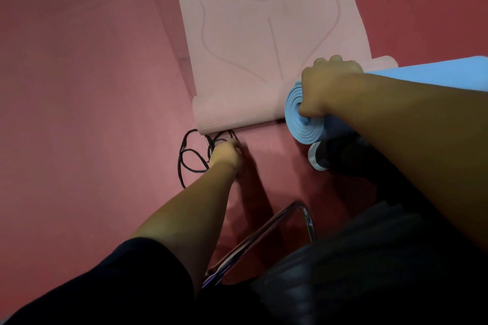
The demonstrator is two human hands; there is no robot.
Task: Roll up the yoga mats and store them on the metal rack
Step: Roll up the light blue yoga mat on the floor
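Floor: smooth dark-red floor [79, 87] fills the view, seen from above by a person bending over it.
Pink mat: a pale pink yoga mat with faint printed outlines [264, 47] lies unrolled on the floor and runs away from the person. Its near end curls up a little off the floor.
Blue mat: a rolled light-blue foam yoga mat [303, 126] is held off the floor on the right, above the near right corner of the pink mat. Its spiral end faces the camera and its far end leaves the view at the right edge.
Right hand: the right hand [324, 87] grips the blue roll at its near end, fingers wrapped over the top and thumb pressed into the centre of the spiral.
Left hand: the left hand [225, 153] is down at the floor, just in front of the pink mat's near edge, fingers curled in among the cord. Whether it actually grips the cord cannot be told.
Cord: a thin black cord in loose loops [179, 163] lies on the floor, touching the pink mat's near edge.
Shoe: a dark shoe with a white sole [320, 155] stands on the floor under the blue roll.
Tube: a bent chrome metal tube [264, 229] crosses the lower middle, beside a dark padded shape too dim to identify.
Sleeve: a black short sleeve [132, 272] covers the left upper arm.
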